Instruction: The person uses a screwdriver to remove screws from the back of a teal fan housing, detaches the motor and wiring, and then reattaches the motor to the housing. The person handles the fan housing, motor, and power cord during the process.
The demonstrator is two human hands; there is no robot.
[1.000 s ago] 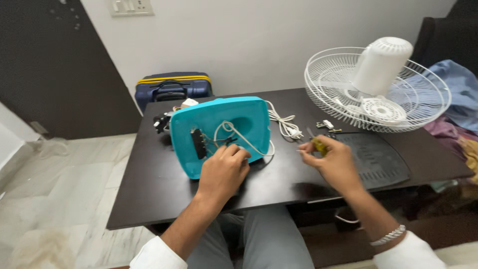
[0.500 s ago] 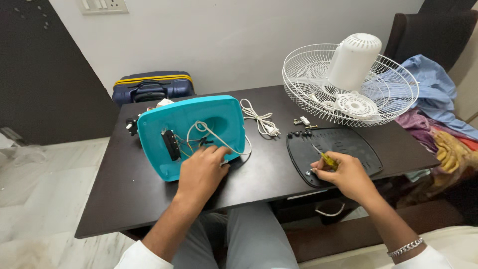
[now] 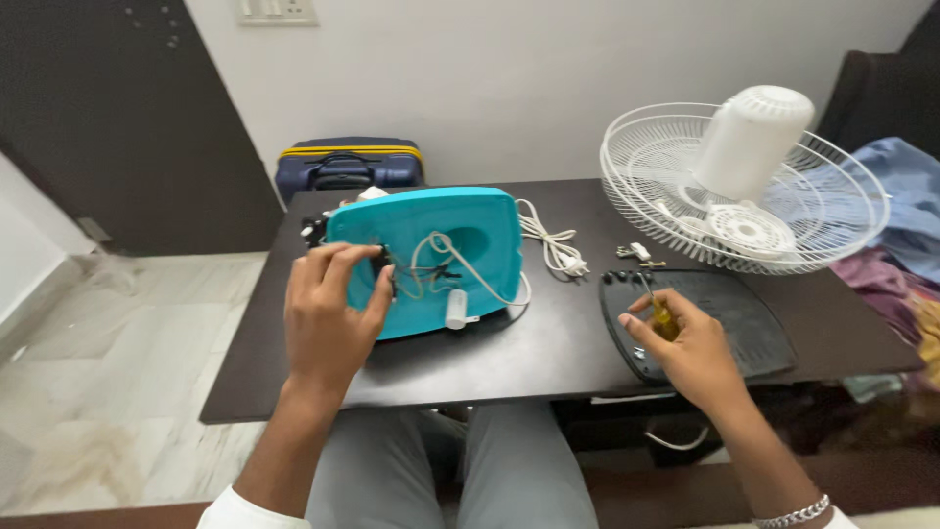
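The left hand (image 3: 328, 313) rests on the left part of a teal plastic fan base (image 3: 426, 257) that lies upturned on the dark table (image 3: 490, 358); its thumb and fingers are curled narrowly around a small black part (image 3: 384, 266) set in the open underside, though whether they truly pinch it or only touch it is hard to tell from above. White wiring (image 3: 460, 260) loops across the hollow of the base, and a small white cylinder, probably a capacitor (image 3: 456, 309), hangs at its lower edge; a coiled white power cord (image 3: 550, 243) with its plug lies on the table just beside the base, to the right.

The right hand (image 3: 685, 348) is closed around a yellow-handled screwdriver (image 3: 658, 312), the shaft pointing up and away from the person; hand and tool are over the near left part of a flat black ribbed cover plate (image 3: 734, 318) that lies on the table, well apart from the teal base. A few small loose parts (image 3: 638, 254) sit just beyond the plate.

At the far right of the table lies a white wire fan guard (image 3: 832, 211) with the white motor housing (image 3: 752, 142) standing in it; a dark blue suitcase (image 3: 348, 165) stands against the wall behind the table, and coloured cloths (image 3: 906, 211) are heaped at the right.
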